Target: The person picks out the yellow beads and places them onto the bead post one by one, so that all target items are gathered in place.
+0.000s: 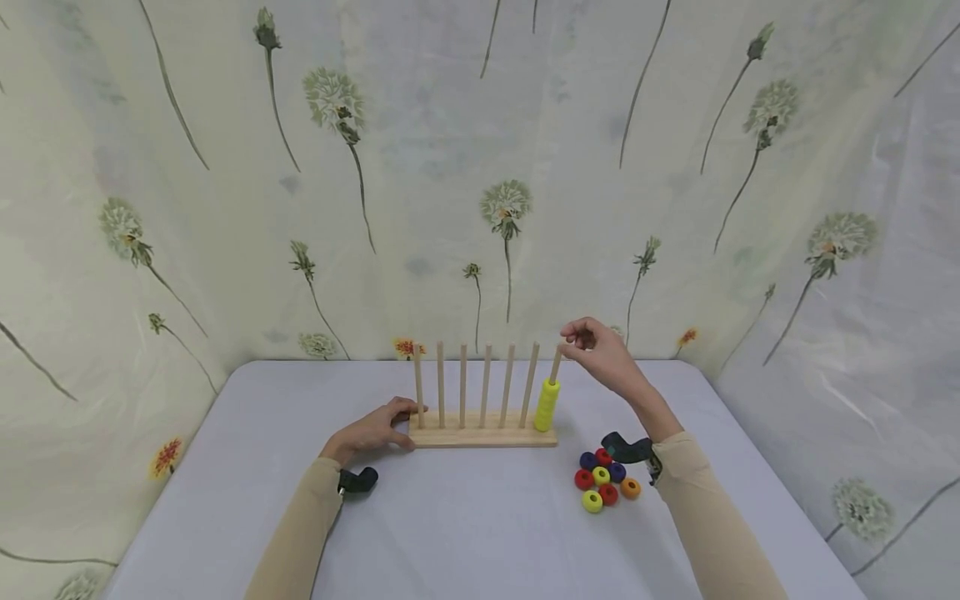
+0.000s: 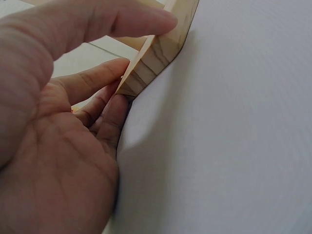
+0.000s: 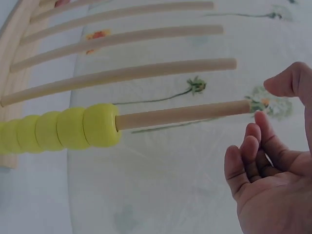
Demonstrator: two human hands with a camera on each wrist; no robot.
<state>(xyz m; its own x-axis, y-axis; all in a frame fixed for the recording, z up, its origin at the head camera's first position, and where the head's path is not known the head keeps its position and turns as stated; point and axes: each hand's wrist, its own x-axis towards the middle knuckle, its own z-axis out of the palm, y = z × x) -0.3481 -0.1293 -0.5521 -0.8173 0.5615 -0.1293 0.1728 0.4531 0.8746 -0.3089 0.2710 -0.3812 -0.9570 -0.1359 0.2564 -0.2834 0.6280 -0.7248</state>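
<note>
Rack (image 1: 480,440), pale grained wood: oblong base, seven slim round pegs. Left hand (image 1: 372,429): thumb and fingers pinch the base's near end. Right hand (image 1: 609,360): thumb spread from the loosely bent fingers, just beside the end peg (image 3: 185,115)'s tip. Yellow beads (image 1: 547,407), smooth, rounded: stacked on that peg, below the right fingers. Loose beads (image 1: 608,495), round, holed, multicoloured: clustered on the pale counter (image 1: 480,533), nearer the person than the right fingers.
</note>
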